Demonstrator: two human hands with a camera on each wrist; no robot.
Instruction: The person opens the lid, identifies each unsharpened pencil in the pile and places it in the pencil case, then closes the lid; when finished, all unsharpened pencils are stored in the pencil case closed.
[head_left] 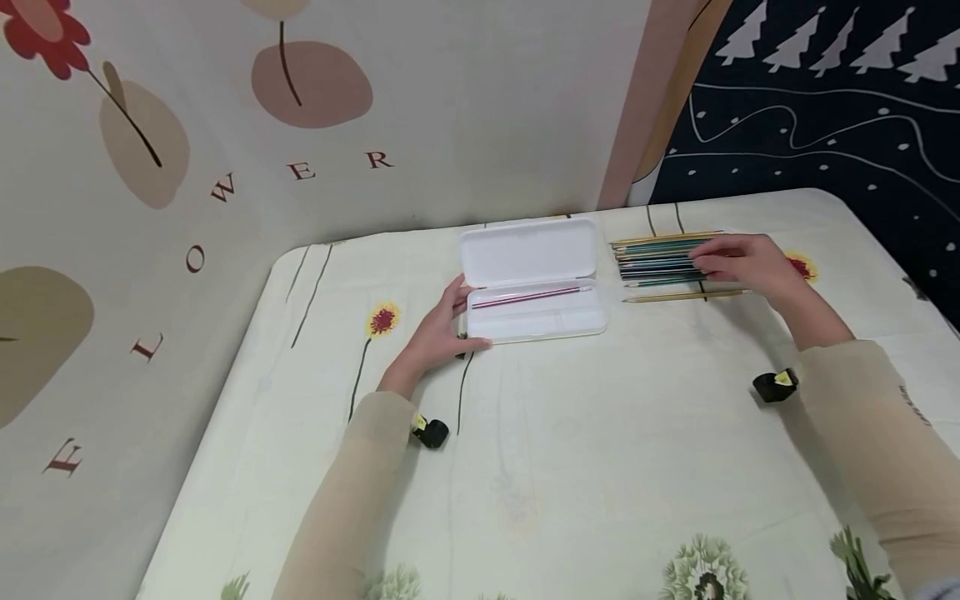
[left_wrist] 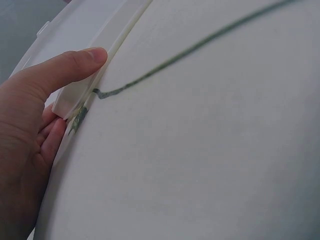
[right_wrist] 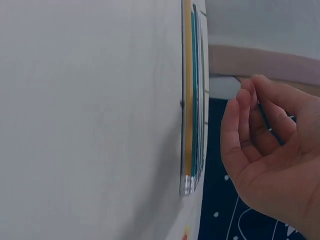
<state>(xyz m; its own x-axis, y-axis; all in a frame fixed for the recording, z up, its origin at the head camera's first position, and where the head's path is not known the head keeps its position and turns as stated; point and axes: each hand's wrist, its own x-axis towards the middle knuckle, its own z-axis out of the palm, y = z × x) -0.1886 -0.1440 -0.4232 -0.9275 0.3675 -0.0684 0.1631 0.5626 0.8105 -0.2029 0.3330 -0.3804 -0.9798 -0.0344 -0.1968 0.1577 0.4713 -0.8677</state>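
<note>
A white pencil case [head_left: 536, 323] lies with its lid [head_left: 528, 252] folded back. Inside its tray rests a red-and-white pencil [head_left: 525, 298]. My left hand [head_left: 433, 333] grips the case's left end; in the left wrist view the thumb [left_wrist: 82, 62] lies over the near wall and the other fingers curl around the corner. My right hand [head_left: 750, 262] hovers over a row of dark, blue and green pencils [head_left: 652, 260], its fingers loosely bent. In the right wrist view, nothing shows between thumb and fingers. A gold pencil [head_left: 667, 297] lies a little nearer than the row.
A pale flower-printed cloth [head_left: 570, 450] covers the table. Behind it hangs a light printed curtain [head_left: 465, 108], and a dark cloth with white trees [head_left: 825, 125] hangs at the right. Small black wrist devices sit by the left cuff [head_left: 386, 412] and right cuff [head_left: 840, 362].
</note>
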